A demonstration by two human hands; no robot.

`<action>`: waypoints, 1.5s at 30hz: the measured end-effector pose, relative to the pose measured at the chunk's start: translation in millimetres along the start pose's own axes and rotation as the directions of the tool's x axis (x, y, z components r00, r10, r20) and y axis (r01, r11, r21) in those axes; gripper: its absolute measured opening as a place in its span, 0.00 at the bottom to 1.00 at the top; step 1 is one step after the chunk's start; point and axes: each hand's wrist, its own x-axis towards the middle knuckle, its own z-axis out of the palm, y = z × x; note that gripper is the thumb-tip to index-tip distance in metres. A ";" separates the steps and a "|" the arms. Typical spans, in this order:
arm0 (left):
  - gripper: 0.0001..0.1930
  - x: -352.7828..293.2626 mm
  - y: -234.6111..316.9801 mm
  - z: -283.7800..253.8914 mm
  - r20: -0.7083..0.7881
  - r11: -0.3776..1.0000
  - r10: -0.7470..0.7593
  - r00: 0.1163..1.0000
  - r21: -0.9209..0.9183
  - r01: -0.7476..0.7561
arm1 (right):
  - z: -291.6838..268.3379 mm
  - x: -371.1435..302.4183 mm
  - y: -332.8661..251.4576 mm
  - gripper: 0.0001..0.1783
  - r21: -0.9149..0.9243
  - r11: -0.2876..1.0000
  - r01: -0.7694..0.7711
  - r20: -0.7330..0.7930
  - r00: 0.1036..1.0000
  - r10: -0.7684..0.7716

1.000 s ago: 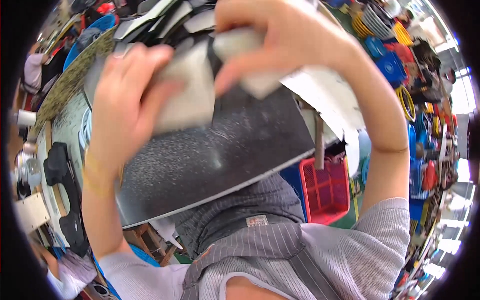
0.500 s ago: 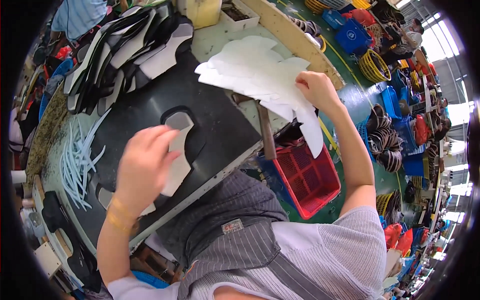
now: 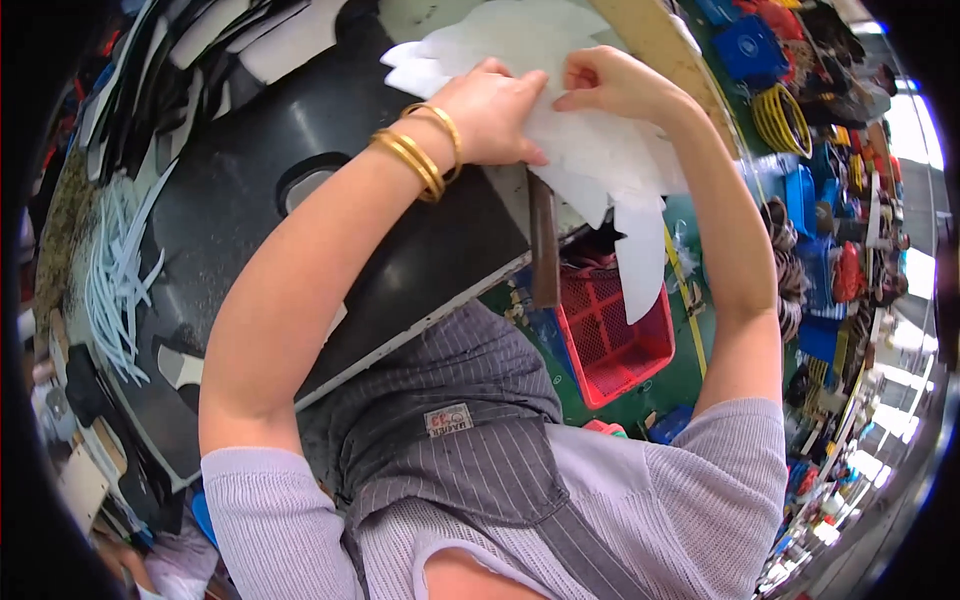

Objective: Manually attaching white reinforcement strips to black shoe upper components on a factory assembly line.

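Note:
A fanned stack of thin white cut pieces [image 3: 500, 40] lies at the far edge of the table, some hanging past its right side. Over the stack's near left part is my left hand [image 3: 490, 112], thumb and forefinger apart, gold bangles on its wrist. My right hand [image 3: 625, 85] is above the stack's right part with its fingers curled in toward the thumb; whatever is between them does not show. A black piece with a pale inset [image 3: 305, 188] lies on the black work mat [image 3: 240, 220], partly hidden behind my left forearm.
Dark and pale cut pieces [image 3: 290, 45] are piled at the far left. Pale blue strips [image 3: 115, 270] lie at the left edge. A brown wooden handle [image 3: 544, 240] juts past the table edge, above a red basket [image 3: 615, 340]. Another black-and-white piece [image 3: 180, 365] sits nearer me.
My left hand has moved from the piece on the mat, away and right, to the white stack. The right hand has shifted inward over the stack. The view has tilted slightly.

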 end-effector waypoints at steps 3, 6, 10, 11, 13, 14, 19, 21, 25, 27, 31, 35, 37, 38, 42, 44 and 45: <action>0.37 -4.0 -3.0 3.1 -0.020 0.999 0.033 0.999 -0.036 -0.034 | -14.9 -29.6 -12.2 0.15 0.167 0.981 0.100 -0.055 0.994 -0.092; 0.30 -8.1 9.5 1.2 -0.061 0.998 0.057 0.996 0.006 -0.057 | -42.0 -121.9 -58.3 0.18 0.374 0.879 0.296 -0.331 0.928 -0.171; 0.17 -44.3 38.5 21.3 -0.428 0.980 -0.021 0.903 -0.188 -0.067 | -15.8 -163.0 -114.7 0.25 0.519 0.827 0.214 -0.370 0.929 -0.009; 0.15 -69.9 54.0 12.3 -0.552 0.884 -0.133 0.823 -0.441 -0.153 | -3.2 -159.2 -120.3 0.21 0.437 0.878 0.194 -0.356 0.934 -0.029; 0.20 -142.7 71.1 -19.3 -0.133 0.474 -0.310 0.941 -0.880 0.032 | 32.9 -142.4 -142.3 0.18 0.474 0.862 0.182 -0.259 0.964 -0.061; 0.17 -173.6 78.3 -15.8 -0.089 0.378 -0.274 0.957 -0.926 0.022 | 53.0 -139.4 -150.5 0.18 0.465 0.860 0.210 -0.243 0.964 -0.104; 0.07 -303.8 104.6 -12.8 -0.150 0.390 -0.583 0.798 -0.914 0.113 | 107.7 -120.9 -216.5 0.20 0.549 0.779 0.302 0.069 0.913 -0.402; 0.07 -342.2 97.9 -17.2 -0.234 0.424 -0.682 0.693 -0.898 0.114 | 119.1 -115.3 -218.6 0.20 0.530 0.810 0.250 0.196 0.894 -0.404; 0.18 -374.1 79.3 -6.6 -0.537 0.821 -0.554 0.636 -0.480 0.310 | 115.2 -77.4 -230.3 0.19 0.636 0.699 0.326 -0.280 0.942 -0.185; 0.22 -379.4 64.5 11.6 -0.493 0.729 -0.639 0.590 -0.633 0.260 | 108.2 -51.9 -247.8 0.18 0.850 0.470 0.237 -0.208 0.972 -0.112; 0.29 -384.7 42.4 12.5 -0.334 0.363 -0.790 0.515 -0.931 -0.047 | 142.7 -15.9 -256.3 0.20 0.842 0.509 0.176 0.029 0.929 -0.369; 0.13 -386.9 39.3 15.6 -0.213 0.205 -0.886 0.412 -0.977 -0.065 | 169.6 -6.2 -251.8 0.23 0.770 0.619 0.155 0.125 0.914 -0.385; 0.04 -385.4 42.3 13.3 -0.198 0.174 -0.914 0.354 -0.980 -0.098 | 169.2 -5.4 -252.5 0.23 0.780 0.608 0.148 0.122 0.917 -0.381; 0.04 -386.6 44.9 14.0 -0.180 0.158 -0.917 0.356 -0.983 -0.089 | 167.6 -5.9 -253.7 0.23 0.788 0.596 0.155 0.110 0.916 -0.385; 0.05 -387.2 48.7 21.5 -0.257 0.254 -0.898 0.358 -0.966 -0.058 | 165.5 -5.7 -255.4 0.19 0.733 0.659 0.171 0.072 0.943 -0.325; 0.07 -384.4 50.5 22.0 -0.372 0.432 -0.864 0.338 -0.894 0.120 | 168.5 -4.8 -252.2 0.19 0.721 0.671 0.173 0.067 0.947 -0.315; 0.07 -383.4 50.6 21.1 -0.360 0.418 -0.872 0.333 -0.900 0.122 | 169.9 -4.0 -251.2 0.18 0.708 0.681 0.189 0.045 0.949 -0.311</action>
